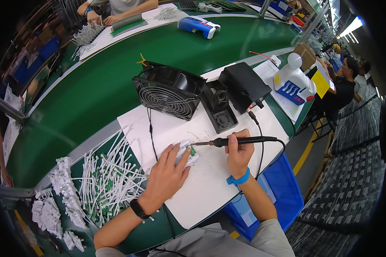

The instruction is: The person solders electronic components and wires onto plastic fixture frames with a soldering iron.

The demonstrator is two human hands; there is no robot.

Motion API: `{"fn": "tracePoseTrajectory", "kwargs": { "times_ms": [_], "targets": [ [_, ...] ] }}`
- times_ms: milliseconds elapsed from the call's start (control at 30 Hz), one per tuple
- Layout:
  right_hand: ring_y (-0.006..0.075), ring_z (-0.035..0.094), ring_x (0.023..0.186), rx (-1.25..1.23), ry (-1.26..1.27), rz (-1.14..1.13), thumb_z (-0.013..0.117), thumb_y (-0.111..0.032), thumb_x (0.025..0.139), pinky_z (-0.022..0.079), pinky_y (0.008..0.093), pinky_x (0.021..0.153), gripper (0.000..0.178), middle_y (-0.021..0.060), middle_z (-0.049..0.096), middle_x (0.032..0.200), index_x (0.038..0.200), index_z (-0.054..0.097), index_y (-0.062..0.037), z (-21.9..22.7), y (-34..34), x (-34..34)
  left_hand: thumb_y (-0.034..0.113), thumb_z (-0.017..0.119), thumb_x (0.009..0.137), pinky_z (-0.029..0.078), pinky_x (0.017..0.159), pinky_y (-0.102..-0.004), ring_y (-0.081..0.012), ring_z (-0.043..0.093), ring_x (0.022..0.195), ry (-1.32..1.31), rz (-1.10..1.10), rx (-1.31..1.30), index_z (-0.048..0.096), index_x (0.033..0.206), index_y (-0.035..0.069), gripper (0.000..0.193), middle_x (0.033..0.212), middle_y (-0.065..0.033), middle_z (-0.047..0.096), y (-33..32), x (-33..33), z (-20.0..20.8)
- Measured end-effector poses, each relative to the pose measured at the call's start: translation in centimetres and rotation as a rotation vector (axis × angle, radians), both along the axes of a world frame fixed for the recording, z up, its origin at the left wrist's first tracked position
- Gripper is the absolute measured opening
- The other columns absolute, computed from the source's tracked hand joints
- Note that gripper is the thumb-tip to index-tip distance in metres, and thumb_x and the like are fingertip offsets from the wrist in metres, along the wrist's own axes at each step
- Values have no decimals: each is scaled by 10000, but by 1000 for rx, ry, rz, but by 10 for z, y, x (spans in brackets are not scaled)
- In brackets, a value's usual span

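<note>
My right hand [239,156] is closed round the black handle of a soldering iron [221,141], its tip pointing left. The tip meets, or nearly meets, a small green circuit board [192,150] seated in a white plastic housing [194,160] on a white sheet [210,184]. From the left, my left hand [169,173] steadies this housing, its fingertips on the housing and the board's edge. The fingers cover part of both. A heap of white cables with green boards [109,180] lies left of my left hand, beside stacked white plastic housings [49,214].
A black fan [169,92] stands beyond my hands, next to an iron stand [221,109] and a black soldering station [244,85]. Farther right is a white jug [294,81]. A blue bin [287,184] sits below the table edge. Across the green belt [94,90], another person's hands [103,19] work.
</note>
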State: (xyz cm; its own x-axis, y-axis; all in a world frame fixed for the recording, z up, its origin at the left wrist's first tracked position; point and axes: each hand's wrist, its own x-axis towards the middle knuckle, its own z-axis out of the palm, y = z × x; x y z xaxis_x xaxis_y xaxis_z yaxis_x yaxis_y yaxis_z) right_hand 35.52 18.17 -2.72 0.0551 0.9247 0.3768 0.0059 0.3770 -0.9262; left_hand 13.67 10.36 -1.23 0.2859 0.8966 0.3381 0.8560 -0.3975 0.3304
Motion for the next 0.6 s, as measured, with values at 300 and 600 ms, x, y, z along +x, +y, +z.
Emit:
{"fn": "tracePoseTrajectory", "kwargs": {
  "times_ms": [300, 600],
  "targets": [
    [53, 436, 634, 19, 102, -65, 627, -44, 976, 348, 225, 579, 152, 9, 550, 737, 853, 539, -44, 3, -5, 8, 120, 715, 878, 481, 1070, -431, -392, 502, 1327, -46, -155, -80, 592, 1388, 66, 527, 1387, -204, 540, 10, -21, 6],
    [53, 421, 623, 54, 51, 68, 666, -60, 952, 351, 246, 559, 199, -6, 537, 719, 813, 525, -49, 1, -5, 7, 47, 716, 849, 448, 1100, -455, -415, 491, 1328, -89, -192, -156, 595, 1389, 77, 555, 1411, -211, 516, 14, -20, 16]
  ]
}}
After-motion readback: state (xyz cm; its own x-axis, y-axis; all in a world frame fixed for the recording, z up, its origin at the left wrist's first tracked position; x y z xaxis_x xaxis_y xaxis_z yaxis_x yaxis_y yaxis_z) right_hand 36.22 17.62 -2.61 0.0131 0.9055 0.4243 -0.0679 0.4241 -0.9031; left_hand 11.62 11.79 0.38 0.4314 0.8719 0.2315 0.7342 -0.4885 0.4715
